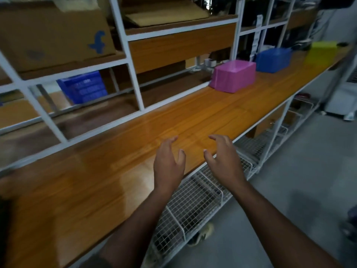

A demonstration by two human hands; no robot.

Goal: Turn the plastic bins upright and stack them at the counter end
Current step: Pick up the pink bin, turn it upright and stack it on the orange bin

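Three plastic bins stand bottom-up in a row along the wooden counter [135,136]: a pink bin [233,76] nearest, a blue bin [273,59] behind it, and a yellow bin [321,52] farthest right. My left hand [169,163] and my right hand [222,157] hover over the counter's front edge, well short of the pink bin. Both hands hold nothing, with fingers spread and slightly curled. The picture is blurred.
White metal shelving rises behind the counter, holding a cardboard box [52,33] and stacked blue crates [83,87]. White wire baskets [193,206] sit under the counter. Grey floor lies to the right, with a white appliance [343,89] at the far right.
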